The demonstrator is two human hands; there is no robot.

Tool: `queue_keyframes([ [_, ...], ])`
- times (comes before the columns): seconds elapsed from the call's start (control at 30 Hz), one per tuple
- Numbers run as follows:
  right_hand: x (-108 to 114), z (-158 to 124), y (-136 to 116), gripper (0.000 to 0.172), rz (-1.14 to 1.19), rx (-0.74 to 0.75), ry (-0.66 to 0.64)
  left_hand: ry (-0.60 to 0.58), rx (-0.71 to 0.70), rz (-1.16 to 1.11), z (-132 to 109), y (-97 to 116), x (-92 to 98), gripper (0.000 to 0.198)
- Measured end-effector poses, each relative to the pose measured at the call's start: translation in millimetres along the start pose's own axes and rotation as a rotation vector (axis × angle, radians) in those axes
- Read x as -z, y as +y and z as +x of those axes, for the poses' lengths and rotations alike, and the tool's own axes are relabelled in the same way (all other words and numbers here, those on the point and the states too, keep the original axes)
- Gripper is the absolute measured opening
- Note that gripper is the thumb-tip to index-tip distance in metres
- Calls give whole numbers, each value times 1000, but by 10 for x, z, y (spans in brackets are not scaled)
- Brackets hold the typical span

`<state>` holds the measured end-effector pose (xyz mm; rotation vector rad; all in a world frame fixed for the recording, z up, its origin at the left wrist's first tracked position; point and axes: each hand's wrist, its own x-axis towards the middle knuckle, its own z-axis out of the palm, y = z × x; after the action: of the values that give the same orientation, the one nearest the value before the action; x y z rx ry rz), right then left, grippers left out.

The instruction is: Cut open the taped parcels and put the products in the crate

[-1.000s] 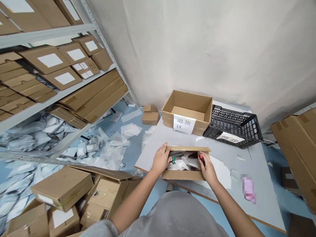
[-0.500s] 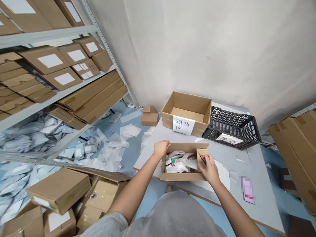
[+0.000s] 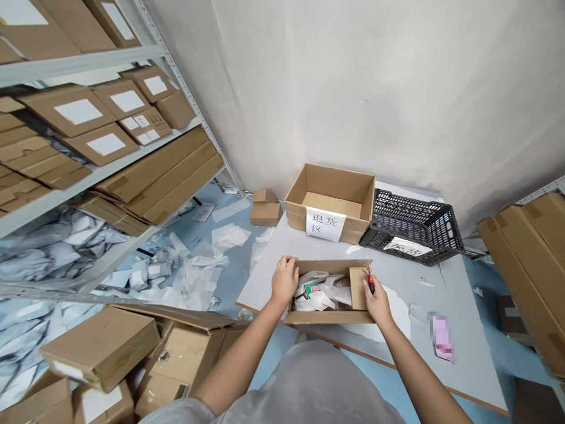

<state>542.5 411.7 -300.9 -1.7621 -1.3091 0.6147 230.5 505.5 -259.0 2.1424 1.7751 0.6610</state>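
The left hand was curled over the left rim of an open cardboard box, its fingers closed on the wall near the far corner and the forearm rising from the lower left. The right hand stood at the box's right side with the wrist bent, its fingers pinched together on a small red-handled tool whose tip pointed up. An upright flap stood inside the box, between that hand and the contents. The box sat between the two hands near the front edge of the bench. It held white packets and a small green-and-red label.

Beyond it, a second carton with a white paper sign and a black plastic crate stood side by side at the far end of the bench. White paper scraps lay just beside the right hand, and a pink item, too blurred to tell, lay further right. Steel shelves stacked with cartons ran along the left, above a floor strewn with grey mailers. More cartons were piled at the lower left.
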Motion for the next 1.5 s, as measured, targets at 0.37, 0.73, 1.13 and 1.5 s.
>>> queue_keyframes([
  [0.37, 283, -19, -145, 17, -439, 117, -277, -272, -289, 98, -573, 287, 83, 52],
  [0.73, 142, 297, -335, 24, -540, 376, -817, -330, -353, 297, -728, -71, -222, 79],
  [1.13, 507, 77, -128, 21, -559, 332, -367, -305, -317, 333, -783, -117, -161, 79],
  [1.5, 644, -225, 360, 45, -56, -113, 105, -394, -354, 375, -711, 167, -29, 69],
])
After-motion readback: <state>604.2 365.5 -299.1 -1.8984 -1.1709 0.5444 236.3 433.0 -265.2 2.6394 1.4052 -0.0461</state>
